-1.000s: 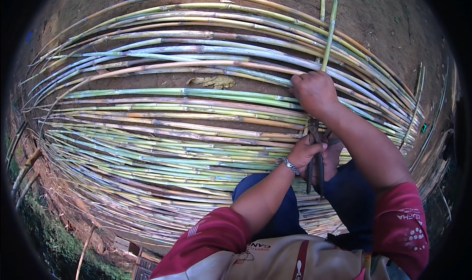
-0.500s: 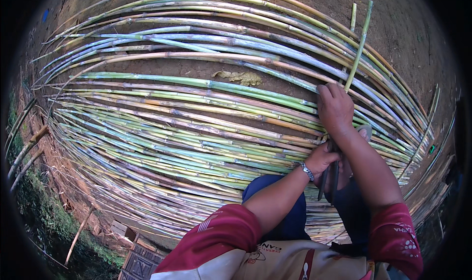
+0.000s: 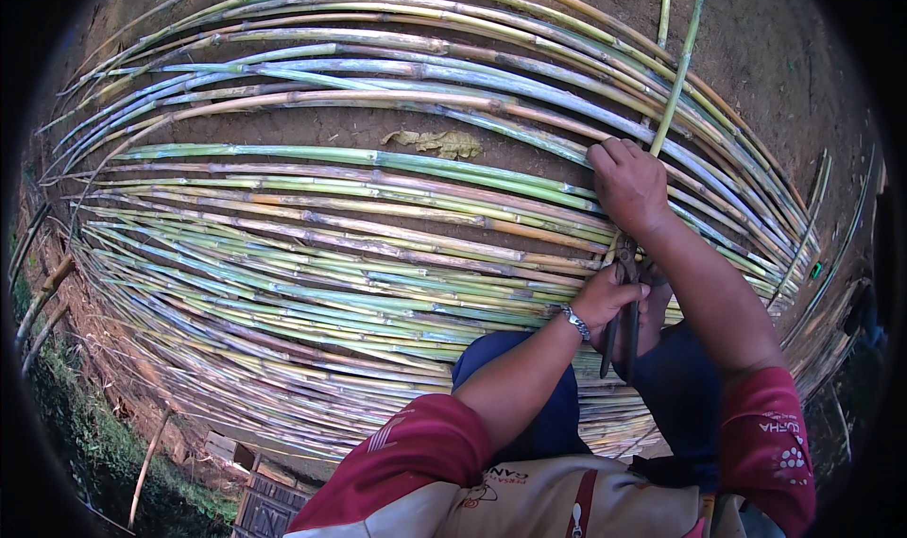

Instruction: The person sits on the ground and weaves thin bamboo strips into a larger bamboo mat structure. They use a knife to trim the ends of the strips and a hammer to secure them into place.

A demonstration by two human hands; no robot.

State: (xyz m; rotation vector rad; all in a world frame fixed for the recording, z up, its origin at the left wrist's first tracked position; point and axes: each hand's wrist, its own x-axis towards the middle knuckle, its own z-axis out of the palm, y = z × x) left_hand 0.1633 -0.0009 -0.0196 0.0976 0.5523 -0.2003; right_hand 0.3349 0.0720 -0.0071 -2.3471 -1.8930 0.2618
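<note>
Two hands at work over a wide mat of long bamboo strips (image 3: 312,255) laid side by side on bare dirt ground (image 3: 775,56). Right hand (image 3: 628,184) is a closed grip, fingers curled tight around a thin green upright strip (image 3: 678,75) that crosses the horizontal ones. That strip sticks up and away from the top of the fist toward the far edge of the mat; its lower part drops out of sight under the palm, so the grip sits near the strip's lower end with most of the length above it. A second, shorter upright strip (image 3: 663,18) stands just beside it to the left.

Left hand (image 3: 609,297) sits below and slightly left of the right one, near the person's knees. It is closed around the handles of dark metal pliers (image 3: 625,297). The pliers' head points up toward the right fist, lying just under it, touching or nearly touching the crossing strip; cannot tell whether the head actually bites on anything. A metal bracelet (image 3: 574,323) is on the left wrist.

Dry leaf (image 3: 439,143) lies in a gap between strips, well apart from both hands to their left. Person wears red sleeves (image 3: 416,448) and dark blue trousers (image 3: 548,415), crouched on the near edge of the mat. Grass and stray sticks (image 3: 42,302) at the left rim.
</note>
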